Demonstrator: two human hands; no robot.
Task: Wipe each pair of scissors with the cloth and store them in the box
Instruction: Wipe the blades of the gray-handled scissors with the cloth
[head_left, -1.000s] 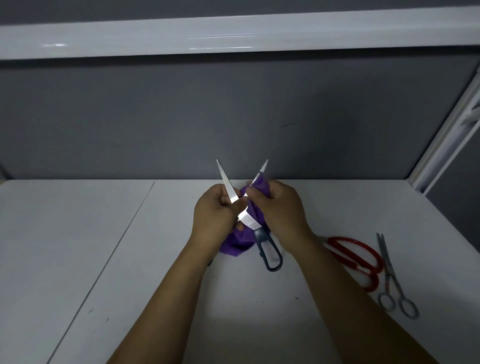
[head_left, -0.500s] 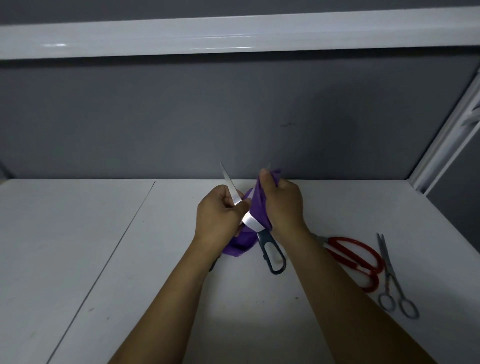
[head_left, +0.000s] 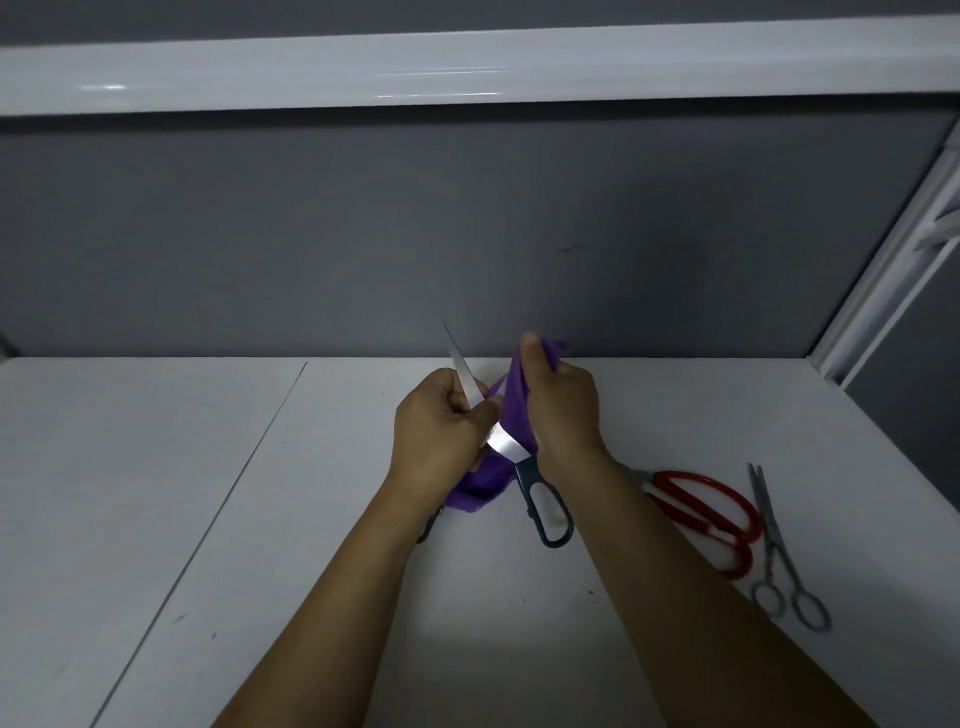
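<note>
view: head camera, looking forward and down over the white bench (head_left: 208, 519), beneath a white shelf (head_left: 467, 73).
dark-handled scissors (head_left: 506, 446): held above the bench between both hands with the blades spread. One bare blade points up and away, the other is hidden inside the cloth, and one handle loop hangs free towards the viewer.
left hand (head_left: 441, 428): grip clenched round the scissors near the pivot, thumb against the bare blade.
right hand (head_left: 563, 410): grip pinching the purple cloth (head_left: 514, 402) round the covered blade, thumb raised near the tip. The cloth's loose end hangs below the left hand.
step in hand: judged to be the wiping of this pair, one blade at a time.
doing it well: the cloth should travel from pivot to tip, with the fingers on the flat sides and off the edge. The left hand should stay steady so the blades cannot snap together. The bare blade and the handles appear to come next.
waiting pairs: red-handled scissors (head_left: 711, 514) and small grey scissors (head_left: 779, 561) lie side by side on the bench, right of the right forearm; neither hand touches them.
box: not in view.
</note>
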